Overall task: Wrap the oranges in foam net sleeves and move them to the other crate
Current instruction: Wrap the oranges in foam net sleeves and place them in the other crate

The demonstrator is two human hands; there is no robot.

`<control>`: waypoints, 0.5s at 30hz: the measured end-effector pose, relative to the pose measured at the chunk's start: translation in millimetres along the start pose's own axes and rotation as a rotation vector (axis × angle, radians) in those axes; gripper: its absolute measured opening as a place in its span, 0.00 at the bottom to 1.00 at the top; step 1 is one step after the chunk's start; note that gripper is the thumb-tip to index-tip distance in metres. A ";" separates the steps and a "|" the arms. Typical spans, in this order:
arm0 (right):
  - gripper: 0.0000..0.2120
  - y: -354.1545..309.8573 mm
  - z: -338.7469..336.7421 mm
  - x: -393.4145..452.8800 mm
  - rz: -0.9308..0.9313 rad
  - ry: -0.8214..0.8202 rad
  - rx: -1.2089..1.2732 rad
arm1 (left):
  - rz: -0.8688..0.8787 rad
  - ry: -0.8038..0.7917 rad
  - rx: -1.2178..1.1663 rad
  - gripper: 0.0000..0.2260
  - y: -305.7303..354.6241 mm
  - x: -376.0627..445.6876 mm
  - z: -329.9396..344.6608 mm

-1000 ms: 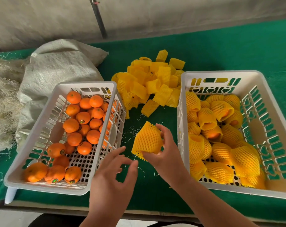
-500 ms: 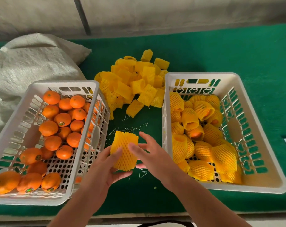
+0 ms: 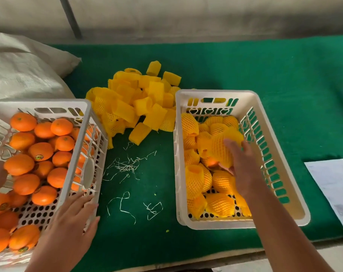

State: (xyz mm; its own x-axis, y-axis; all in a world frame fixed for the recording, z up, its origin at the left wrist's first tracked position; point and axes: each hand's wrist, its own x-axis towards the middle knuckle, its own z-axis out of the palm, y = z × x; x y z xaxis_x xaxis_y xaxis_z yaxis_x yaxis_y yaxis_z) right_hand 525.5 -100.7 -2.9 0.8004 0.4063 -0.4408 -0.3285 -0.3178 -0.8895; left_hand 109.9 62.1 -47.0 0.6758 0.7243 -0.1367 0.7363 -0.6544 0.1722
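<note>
- Yellow foam on the sleeved orange (image 3: pixel 220 152), gripped in my right hand (image 3: pixel 243 165) above the pile in the right crate (image 3: pixel 280 146).
- Sleeve end looks loose; a careless drop could let fruit slip out.
- Left hand (image 3: pixel 72 222) flat and empty on the left crate (image 3: pixel 76 154); leaning there could tip the bare oranges (image 3: pixel 41 152).

- A flat green felt-covered tabletop (image 3: pixel 245 65) fills most of the view.
- Behind it runs a dull grey concrete wall (image 3: pixel 186 14), dimly lit.
- A dark slanted metal pole (image 3: pixel 70 16) leans against that wall at upper left.
</note>
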 end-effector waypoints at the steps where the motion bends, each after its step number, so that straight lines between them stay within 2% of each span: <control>1: 0.46 3.0 -9.8 14.3 -0.006 0.070 -0.066 | 0.038 -0.007 0.044 0.19 -2.4 -1.4 4.7; 3: 0.49 10.7 -27.0 40.6 -0.045 0.170 -0.227 | 0.096 0.001 0.097 0.22 -3.5 -0.8 8.4; 6: 0.43 21.5 -43.8 72.2 -0.141 0.219 -0.449 | 0.075 -0.025 0.077 0.24 -2.9 3.6 5.7; 8: 0.42 26.3 -46.8 87.4 -0.169 0.232 -0.561 | 0.080 -0.031 0.073 0.23 -3.6 4.9 6.6; 12: 0.49 37.4 -43.4 112.0 -0.128 0.234 -0.731 | 0.110 -0.031 0.092 0.23 -5.7 5.9 9.1; 15: 0.52 41.2 -41.9 119.8 -0.109 0.217 -0.753 | 0.097 -0.053 0.073 0.21 -9.3 6.7 12.1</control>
State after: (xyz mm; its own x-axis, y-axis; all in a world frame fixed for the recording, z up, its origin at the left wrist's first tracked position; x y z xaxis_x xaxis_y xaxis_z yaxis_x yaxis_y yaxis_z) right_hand 628.9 -101.0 -87.3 0.9141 0.3168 -0.2533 0.1231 -0.8117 -0.5710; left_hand 108.0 70.4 -61.4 0.7433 0.6457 -0.1747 0.6668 -0.7362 0.1161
